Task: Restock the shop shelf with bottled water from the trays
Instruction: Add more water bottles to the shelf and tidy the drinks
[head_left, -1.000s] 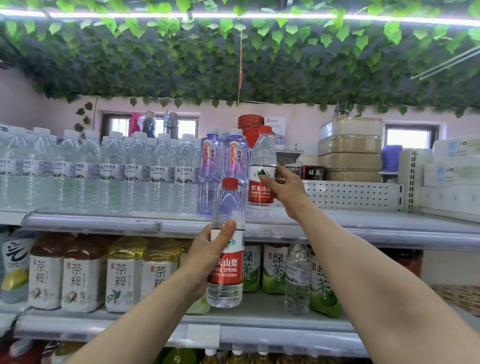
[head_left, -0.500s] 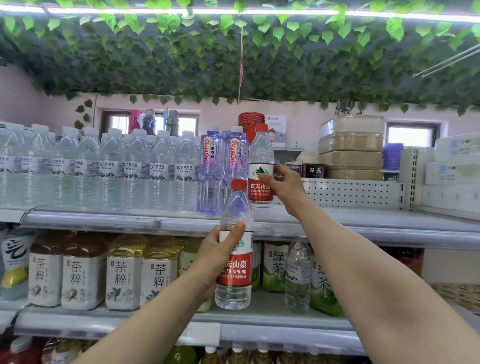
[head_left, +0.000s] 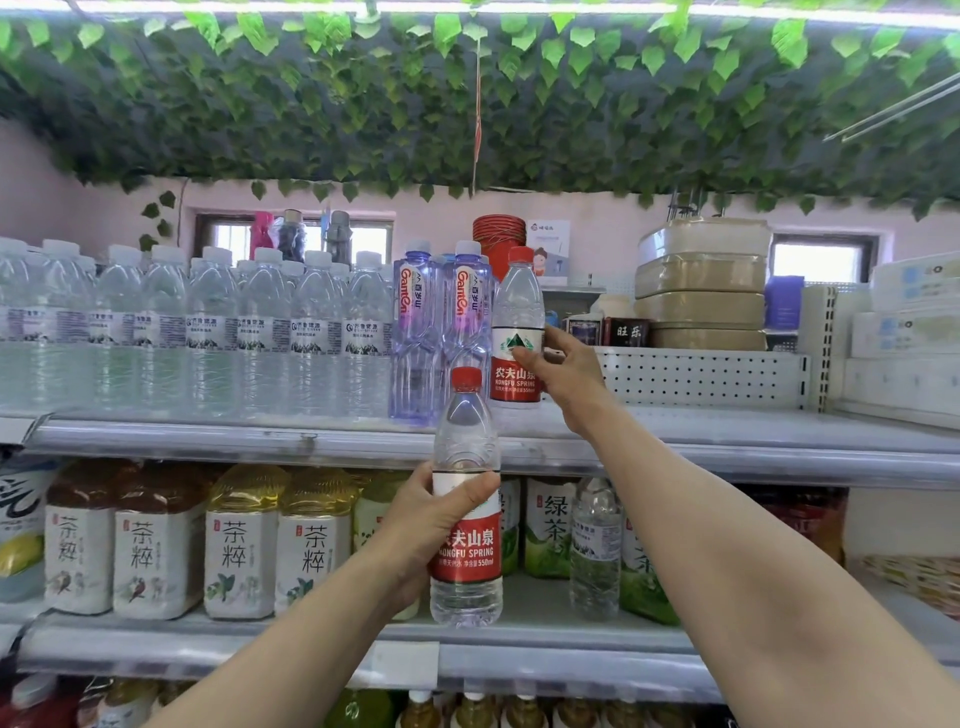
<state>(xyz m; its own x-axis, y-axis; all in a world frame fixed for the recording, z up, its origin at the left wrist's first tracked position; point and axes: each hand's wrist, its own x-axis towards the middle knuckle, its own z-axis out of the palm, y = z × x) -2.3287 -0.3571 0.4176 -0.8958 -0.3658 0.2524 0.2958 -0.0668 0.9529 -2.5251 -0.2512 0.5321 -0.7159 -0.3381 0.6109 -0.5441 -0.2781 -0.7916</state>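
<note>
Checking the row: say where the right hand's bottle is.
Head view, centre: the red-capped bottle stands on the top shelf, right of the purple Ganten bottles, held by the right hand.

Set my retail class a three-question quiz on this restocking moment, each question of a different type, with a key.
1. True or false: the left hand grips a red-capped bottle round its label.
2. Multiple choice: the right hand holds a second red-capped bottle standing on the top shelf, right beside: A) purple Ganten bottles; B) milk cartons; C) cola cans.
3. Fill in: the clear bottles filling the left of the top shelf have ____ caps.

Key: 1 true; 2 A; 3 white.
</note>
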